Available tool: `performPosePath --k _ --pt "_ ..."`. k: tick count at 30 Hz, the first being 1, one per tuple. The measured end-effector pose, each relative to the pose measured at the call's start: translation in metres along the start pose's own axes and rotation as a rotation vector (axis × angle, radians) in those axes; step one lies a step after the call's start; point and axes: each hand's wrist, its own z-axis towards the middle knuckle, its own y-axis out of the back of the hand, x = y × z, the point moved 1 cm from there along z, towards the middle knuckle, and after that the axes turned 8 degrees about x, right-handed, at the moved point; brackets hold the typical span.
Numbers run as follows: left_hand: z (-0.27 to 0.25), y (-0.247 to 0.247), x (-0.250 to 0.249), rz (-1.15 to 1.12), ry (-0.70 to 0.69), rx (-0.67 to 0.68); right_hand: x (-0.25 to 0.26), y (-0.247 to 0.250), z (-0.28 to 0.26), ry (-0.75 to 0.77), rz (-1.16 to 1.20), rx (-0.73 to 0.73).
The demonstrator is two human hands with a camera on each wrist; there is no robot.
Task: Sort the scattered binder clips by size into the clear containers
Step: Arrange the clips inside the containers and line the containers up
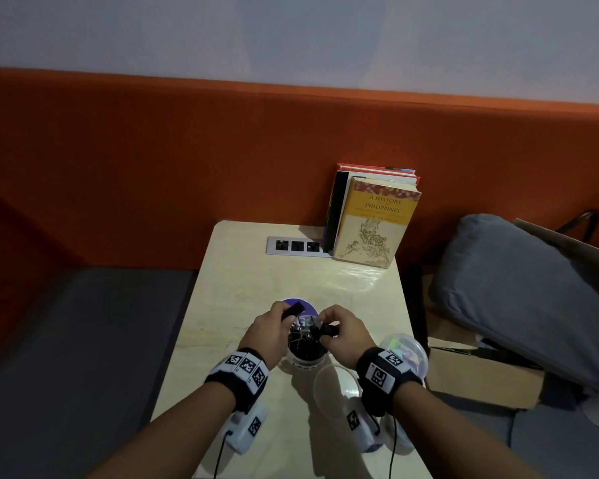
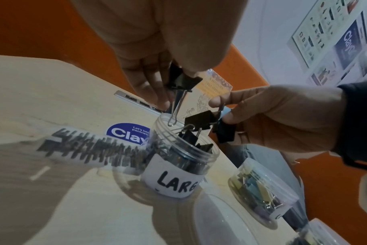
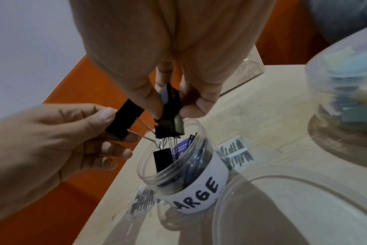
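A clear jar labelled LARGE [image 1: 303, 359] [image 2: 172, 180] [image 3: 199, 187] stands on the table, open and holding several black binder clips. My left hand [image 1: 289, 314] [image 2: 176, 82] pinches one large black binder clip [image 1: 294, 309] [image 2: 185, 81] [image 3: 124, 121] above the jar's left rim, its wire handle hanging down. My right hand [image 1: 322, 331] [image 3: 172, 112] pinches two black clips [image 2: 201, 119] [image 3: 170, 127] right over the jar's mouth. A second clear jar [image 1: 407, 354] [image 2: 260, 190] with small coloured clips stands to the right.
A clear lid [image 1: 336, 383] [image 2: 220, 220] lies on the table just in front of the LARGE jar. A round blue sticker [image 2: 126, 132] lies behind it. Books [image 1: 370, 219] and a socket strip [image 1: 298, 246] are at the table's far end. A grey cushion [image 1: 519, 288] lies to the right.
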Motion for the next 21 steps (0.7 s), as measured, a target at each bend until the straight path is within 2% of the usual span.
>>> performPosePath --k 4,7,11,13,16,21 --pt "-0.001 -0.007 0.005 0.058 -0.033 0.045 -0.002 -0.003 -0.002 0.007 0.144 -0.033" --pt "0.002 -0.016 0.006 0.225 -0.100 0.109 0.001 0.000 -0.001 -0.036 0.220 -0.042" --pt "0.003 -0.019 0.007 0.443 -0.176 0.145 -0.008 0.004 -0.001 -0.106 0.004 0.034" --pt "0.005 -0.017 0.005 0.515 -0.179 0.132 -0.010 0.008 -0.002 -0.135 0.045 -0.002" --pt "0.009 -0.016 -0.006 0.561 -0.186 0.136 -0.009 0.013 -0.001 -0.084 0.188 -0.084" --pt "0.010 -0.020 -0.015 0.601 -0.111 0.167 -0.007 0.010 -0.001 0.014 0.299 -0.109"
